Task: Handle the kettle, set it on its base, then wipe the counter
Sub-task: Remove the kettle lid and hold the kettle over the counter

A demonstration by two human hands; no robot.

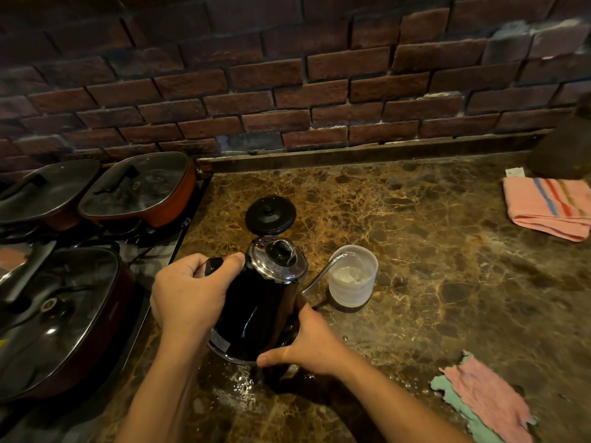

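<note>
A black gooseneck kettle (pixel 259 308) with a chrome lid is tilted away from me, its thin spout reaching over the rim of a clear plastic cup (pixel 353 276) holding water. My left hand (pixel 188 292) grips the kettle's handle at its left. My right hand (pixel 307 343) is wrapped around the kettle's lower body at the right. The round black base (pixel 270 215) lies on the brown marble counter (pixel 431 251) just behind the kettle. A worn pink and green rag (pixel 483 398) lies at the near right. Wet patches glisten on the counter below the kettle.
A stove at the left carries three glass-lidded pans (pixel 140 190). A folded pink striped towel (pixel 548 207) lies at the far right beside a dark rounded object (pixel 563 151). A brick wall backs the counter.
</note>
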